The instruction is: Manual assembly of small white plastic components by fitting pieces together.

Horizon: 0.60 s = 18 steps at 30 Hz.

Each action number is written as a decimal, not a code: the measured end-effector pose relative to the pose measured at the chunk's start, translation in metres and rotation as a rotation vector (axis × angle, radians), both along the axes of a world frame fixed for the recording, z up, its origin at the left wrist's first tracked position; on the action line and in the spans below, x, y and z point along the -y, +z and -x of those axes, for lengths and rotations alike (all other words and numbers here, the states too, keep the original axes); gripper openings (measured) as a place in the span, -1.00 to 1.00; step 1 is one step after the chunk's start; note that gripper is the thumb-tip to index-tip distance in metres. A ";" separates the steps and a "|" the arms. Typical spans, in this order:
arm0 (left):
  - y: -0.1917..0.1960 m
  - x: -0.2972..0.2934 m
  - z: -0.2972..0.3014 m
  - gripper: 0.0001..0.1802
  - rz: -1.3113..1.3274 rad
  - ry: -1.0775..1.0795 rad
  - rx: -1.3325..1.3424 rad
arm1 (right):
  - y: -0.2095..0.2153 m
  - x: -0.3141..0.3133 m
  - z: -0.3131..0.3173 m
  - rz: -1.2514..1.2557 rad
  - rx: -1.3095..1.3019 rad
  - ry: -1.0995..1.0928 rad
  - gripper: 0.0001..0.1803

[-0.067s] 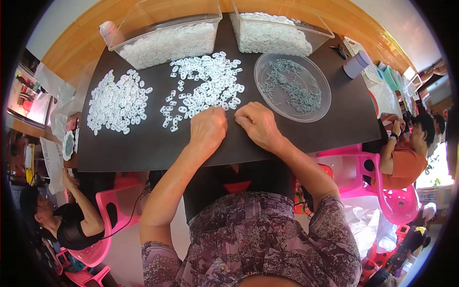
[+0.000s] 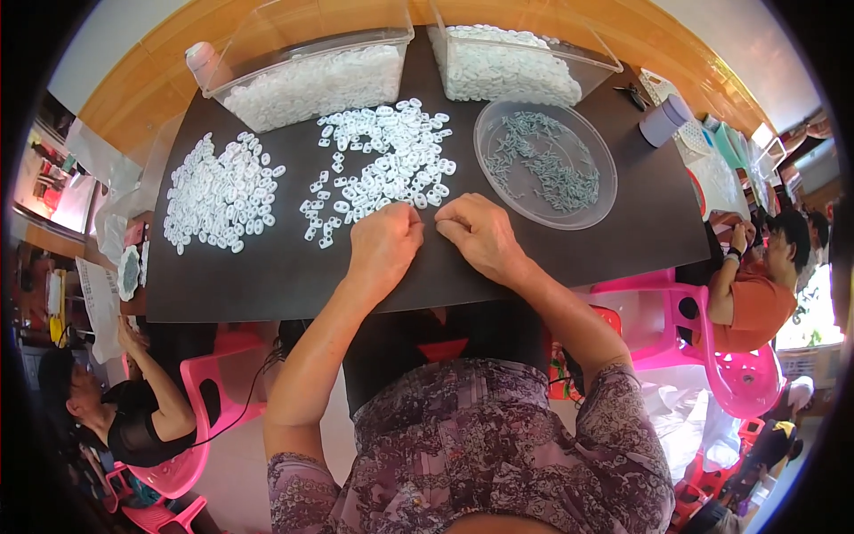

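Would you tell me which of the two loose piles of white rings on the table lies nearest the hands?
The middle pile, spread just beyond the left hand and right hand; the other pile sits apart, far left.

Dark rectangular table mat (image 2: 267, 285) in front of the person. Both hands meet at its near-centre: left hand (image 2: 384, 242) and right hand (image 2: 480, 236), fingertips close together. Just behind them, middle heap of small white plastic rings (image 2: 382, 165). Second white ring heap (image 2: 218, 191) well to the left. Round clear plastic dish of small grey parts (image 2: 544, 162) right of the middle heap. Two clear plastic bins of white pieces at the far edge: left bin (image 2: 311, 76), right bin (image 2: 511, 67).
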<state>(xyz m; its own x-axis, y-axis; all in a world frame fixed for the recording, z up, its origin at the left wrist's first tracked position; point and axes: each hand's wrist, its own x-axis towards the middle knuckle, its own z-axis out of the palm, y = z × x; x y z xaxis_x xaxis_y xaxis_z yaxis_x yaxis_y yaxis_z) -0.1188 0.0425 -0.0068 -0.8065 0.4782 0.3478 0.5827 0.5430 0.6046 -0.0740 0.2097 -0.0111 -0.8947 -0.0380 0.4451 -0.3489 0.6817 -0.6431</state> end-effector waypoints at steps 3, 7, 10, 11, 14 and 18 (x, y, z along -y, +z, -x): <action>0.010 0.008 -0.005 -0.84 -0.289 0.038 0.478 | 0.006 0.006 -0.002 0.176 0.214 0.004 -0.91; 0.011 0.015 -0.006 -0.88 -0.467 0.051 0.693 | 0.005 0.019 0.000 0.563 0.418 0.077 -0.87; 0.016 0.017 -0.007 -0.92 -0.554 0.095 0.778 | 0.006 0.026 0.002 0.596 0.436 0.079 -0.85; 0.014 0.018 -0.009 -0.92 -0.555 0.098 0.779 | 0.006 0.028 0.002 0.593 0.432 0.067 -0.85; 0.010 0.020 -0.014 -0.92 -0.475 0.120 0.593 | 0.011 0.031 0.005 0.532 0.421 0.068 -0.84; 0.011 0.023 -0.016 -0.91 -0.426 0.126 0.470 | 0.010 0.038 0.008 0.532 0.406 0.044 -0.84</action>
<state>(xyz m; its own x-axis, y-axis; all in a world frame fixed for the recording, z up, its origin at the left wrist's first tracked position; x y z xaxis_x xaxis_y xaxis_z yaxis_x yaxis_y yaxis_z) -0.1029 0.0193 0.0044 -0.9600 0.2676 0.0823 0.1508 0.2466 0.9573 -0.0816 0.1717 -0.0007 -0.9977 0.0529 0.0413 -0.0283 0.2259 -0.9737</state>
